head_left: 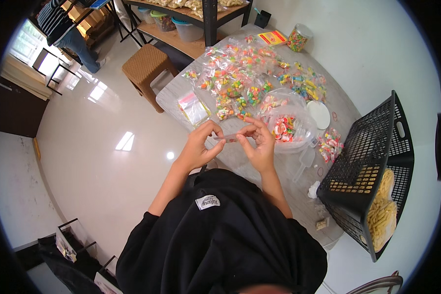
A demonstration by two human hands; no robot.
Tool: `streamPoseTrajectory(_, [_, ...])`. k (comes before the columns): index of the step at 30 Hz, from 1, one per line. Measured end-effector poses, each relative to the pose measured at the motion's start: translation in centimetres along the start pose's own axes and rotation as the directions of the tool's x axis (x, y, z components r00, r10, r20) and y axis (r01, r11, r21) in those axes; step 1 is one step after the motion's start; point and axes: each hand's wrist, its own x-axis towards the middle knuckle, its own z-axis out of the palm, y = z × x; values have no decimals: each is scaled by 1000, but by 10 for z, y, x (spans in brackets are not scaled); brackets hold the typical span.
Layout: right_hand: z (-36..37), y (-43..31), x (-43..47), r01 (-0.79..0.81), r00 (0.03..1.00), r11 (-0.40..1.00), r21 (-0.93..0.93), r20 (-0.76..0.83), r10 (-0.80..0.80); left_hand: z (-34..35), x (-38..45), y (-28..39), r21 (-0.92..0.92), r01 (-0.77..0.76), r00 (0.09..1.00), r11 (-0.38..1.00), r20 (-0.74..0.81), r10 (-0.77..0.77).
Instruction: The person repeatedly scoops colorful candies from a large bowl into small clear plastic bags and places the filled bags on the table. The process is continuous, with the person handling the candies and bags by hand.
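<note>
Between my two hands, just over the near edge of the table, is a small clear plastic bag (229, 138) with something reddish in it. My left hand (205, 141) pinches one end between thumb and forefinger. At the other end, the thumb and fingers of my right hand (256, 141) hold it. Right of my right hand stands a round clear plastic tub (301, 141) lined with a bag and holding red-and-white wrapped candies (283, 128). Many small bags of colourful candies (239, 70) cover the table beyond. A stack of flat clear bags (194, 108) lies beyond my left hand.
A white round lid (318, 114), a clear scoop (305, 161) and loose wrapped candies (330, 145) lie near the tub. A black plastic basket (356, 165) with bagged snacks stands right. A candy jar (299, 38) stands at the back, a woven stool (145, 64) left. Another person (68, 33) stands far left.
</note>
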Motion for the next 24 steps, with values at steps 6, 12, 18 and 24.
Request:
streamPoseTrajectory(6, [-1,7,-6,0,1000,999,53,13,-1,7,1,-2,-37,2,1000,999,-12,-2])
streamPoseTrajectory(12, [2,8,-12,-102,988,993,-59,111,108,7,-5,1,-55,13,999,998,30,-11])
streamPoseTrajectory(18, [5,0,-8,13,994,981,-196,109,9,3,-8,1,-74,55,995,996,91,-48])
streamPoseTrajectory(24, [-3,-2,-10,138,974,905,-401,219,-52,-11,-15,-1,74,-31,991,997,134,21])
